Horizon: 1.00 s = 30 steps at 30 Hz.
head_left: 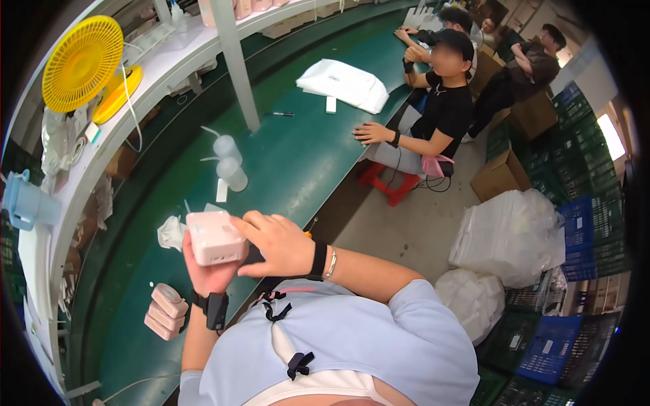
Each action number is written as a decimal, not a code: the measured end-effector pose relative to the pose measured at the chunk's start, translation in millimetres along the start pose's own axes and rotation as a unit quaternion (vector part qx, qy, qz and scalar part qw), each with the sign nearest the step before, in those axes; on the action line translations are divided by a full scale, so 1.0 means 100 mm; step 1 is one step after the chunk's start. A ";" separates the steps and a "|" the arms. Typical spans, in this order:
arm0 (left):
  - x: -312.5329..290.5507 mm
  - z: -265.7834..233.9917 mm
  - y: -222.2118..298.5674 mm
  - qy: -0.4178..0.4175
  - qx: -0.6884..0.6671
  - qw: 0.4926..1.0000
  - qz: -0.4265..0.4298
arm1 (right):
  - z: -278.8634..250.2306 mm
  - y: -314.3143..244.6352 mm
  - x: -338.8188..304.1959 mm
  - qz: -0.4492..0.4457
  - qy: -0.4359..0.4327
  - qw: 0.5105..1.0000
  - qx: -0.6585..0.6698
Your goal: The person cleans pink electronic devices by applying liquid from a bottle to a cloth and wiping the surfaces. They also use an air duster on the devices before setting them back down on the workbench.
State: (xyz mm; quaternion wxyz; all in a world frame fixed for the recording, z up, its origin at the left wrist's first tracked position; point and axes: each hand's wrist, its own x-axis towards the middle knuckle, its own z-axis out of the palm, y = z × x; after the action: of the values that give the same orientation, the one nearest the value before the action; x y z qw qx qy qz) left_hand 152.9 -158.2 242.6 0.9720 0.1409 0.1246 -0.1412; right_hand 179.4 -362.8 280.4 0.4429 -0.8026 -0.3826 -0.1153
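Observation:
My left hand (208,276) is closed around the underside of a pale pink, rounded square device (218,238), holding it above the green bench (291,152). Slots or ports show along the device's near side. At its right edge, the fingertips of my right hand (281,247) rest on or just beside the casing, the fingers stretched and the thumb apart. Left of the device lies a crumpled white cloth (170,233). Several similar pink pieces (166,311) are stacked on the bench near my left wrist.
Two squeeze bottles (232,174) with bent spouts stand beyond the device, near a small white box (221,190). Farther along are a pen (279,114) and a white bag (343,82). A yellow fan (82,64) occupies the left shelf. A seated co-worker (443,105) is on the right.

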 end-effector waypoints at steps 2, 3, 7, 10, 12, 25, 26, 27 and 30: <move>0.28 0.02 -0.12 0.025 -0.013 0.999 -0.035 | -0.07 0.16 -0.03 0.067 -0.060 0.993 -0.079; 0.39 0.02 -0.20 0.023 -0.013 0.999 -0.034 | -0.10 0.24 -0.05 0.101 -0.089 0.984 -0.118; 0.78 0.19 -0.62 0.066 0.041 0.995 -0.061 | -0.44 0.62 -0.24 0.107 -0.099 0.981 -0.124; 0.85 0.54 -0.90 0.030 0.057 0.990 -0.123 | -0.71 0.92 -0.32 0.147 -0.064 0.985 -0.062; 0.93 0.53 -0.94 0.043 0.101 0.989 -0.102 | -0.72 1.42 -0.46 0.208 0.002 0.976 0.072; -0.12 -0.31 -0.66 0.257 0.444 0.857 0.038 | -0.37 4.76 -0.41 0.446 0.388 0.282 0.756; -0.26 -0.42 -0.61 0.318 0.440 0.837 0.063 | -0.34 4.84 -0.31 0.458 0.383 0.295 0.746; -0.37 -0.46 -0.55 0.383 0.433 0.811 0.091 | -0.24 4.88 -0.24 0.474 0.373 0.306 0.737; -0.52 -0.57 -0.43 0.403 0.445 0.794 0.093 | -0.10 5.11 -0.25 0.473 0.326 0.286 0.767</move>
State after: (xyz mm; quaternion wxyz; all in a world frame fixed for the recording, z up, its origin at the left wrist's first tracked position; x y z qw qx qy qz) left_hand 79.5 -168.0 194.5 0.6722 0.6131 0.4146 -0.0209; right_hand 530.4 -544.8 -45.1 0.9216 -0.0332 0.3261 0.2077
